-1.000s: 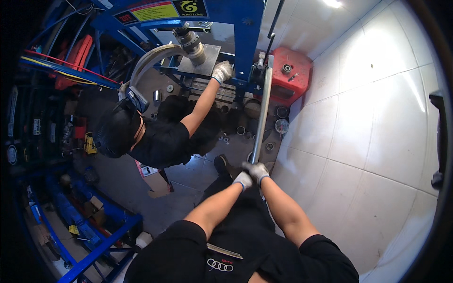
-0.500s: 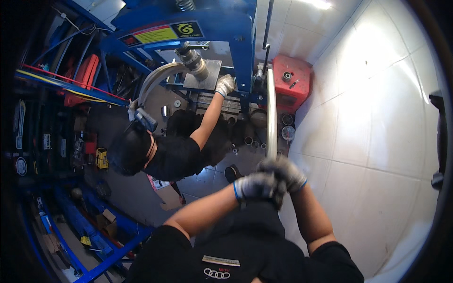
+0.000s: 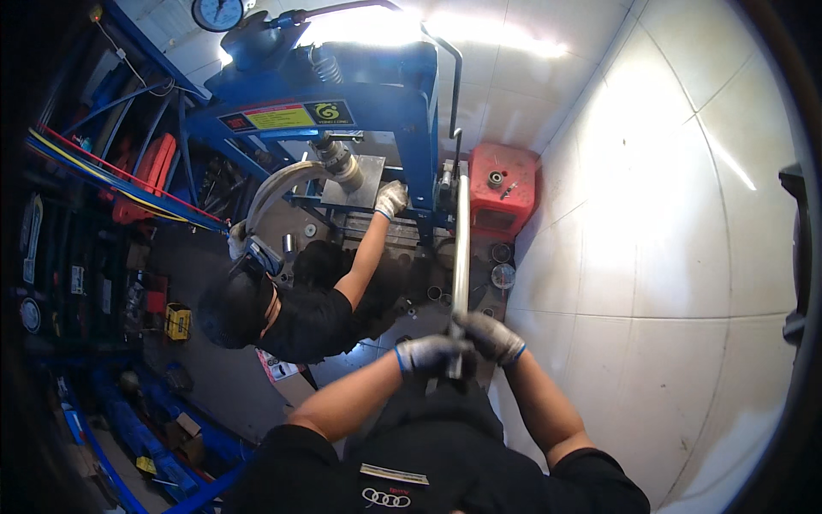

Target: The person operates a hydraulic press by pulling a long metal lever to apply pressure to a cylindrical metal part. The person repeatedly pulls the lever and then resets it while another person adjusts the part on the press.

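A long silvery metal pipe (image 3: 461, 248) slopes from the press's right side toward me, and both hands are closed around its near end. My left hand (image 3: 431, 353), in a grey-white work glove with a blue cuff, grips from the left, slightly blurred. Just above and to the right, my right hand (image 3: 491, 337) wraps the pipe in a matching glove. The pipe's lower end sticks out below my fingers. At its far end it meets a small fitting (image 3: 447, 180) beside the blue shop press (image 3: 402, 103). Under the press ram (image 3: 342, 167) lies a steel plate (image 3: 370, 176).
Crouched at left, a co-worker (image 3: 300, 317) has one gloved hand (image 3: 392, 199) by the plate and another near a curved metal part (image 3: 265, 193). A red container (image 3: 503, 193) stands right of the press. Tiled wall (image 3: 616, 257) rises at right; a blue rack (image 3: 163, 437) stands lower left.
The view has tilted up, bringing a round gauge into sight at the top. My hands are a little farther apart on the pipe, and its lower end now shows beneath them.
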Available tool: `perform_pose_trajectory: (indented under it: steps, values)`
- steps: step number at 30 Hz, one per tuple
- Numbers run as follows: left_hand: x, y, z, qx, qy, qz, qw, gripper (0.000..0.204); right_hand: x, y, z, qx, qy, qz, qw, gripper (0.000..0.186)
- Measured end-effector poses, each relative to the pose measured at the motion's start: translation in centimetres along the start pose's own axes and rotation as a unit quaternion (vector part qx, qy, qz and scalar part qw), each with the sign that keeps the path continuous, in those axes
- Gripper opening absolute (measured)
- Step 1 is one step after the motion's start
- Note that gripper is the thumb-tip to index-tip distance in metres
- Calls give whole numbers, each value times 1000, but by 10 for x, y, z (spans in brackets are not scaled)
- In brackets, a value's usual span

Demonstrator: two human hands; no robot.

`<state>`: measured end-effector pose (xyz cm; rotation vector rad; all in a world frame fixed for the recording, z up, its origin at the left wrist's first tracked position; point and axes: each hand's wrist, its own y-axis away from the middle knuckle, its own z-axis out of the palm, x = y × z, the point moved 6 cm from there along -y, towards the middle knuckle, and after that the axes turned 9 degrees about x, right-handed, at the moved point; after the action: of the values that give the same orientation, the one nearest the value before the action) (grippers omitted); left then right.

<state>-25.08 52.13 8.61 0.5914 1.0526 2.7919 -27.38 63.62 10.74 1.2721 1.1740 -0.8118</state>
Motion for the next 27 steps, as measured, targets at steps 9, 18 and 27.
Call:
perform_pose_trajectory:
  steps: [9, 18, 27]
  values:
    - [-24, -26, -23, -148, 46, -49, 987, 41, 30, -3, -4, 64, -7, 301, 951, 44]
    - [-118, -124, -117, 133, -423, -76, 893, 43, 144, 0, 19, 133, 114, 455, 873, 68]
    - [83, 59, 62, -206, 114, 30, 971, 31, -98, -10, -54, 77, 58, 161, 982, 55]
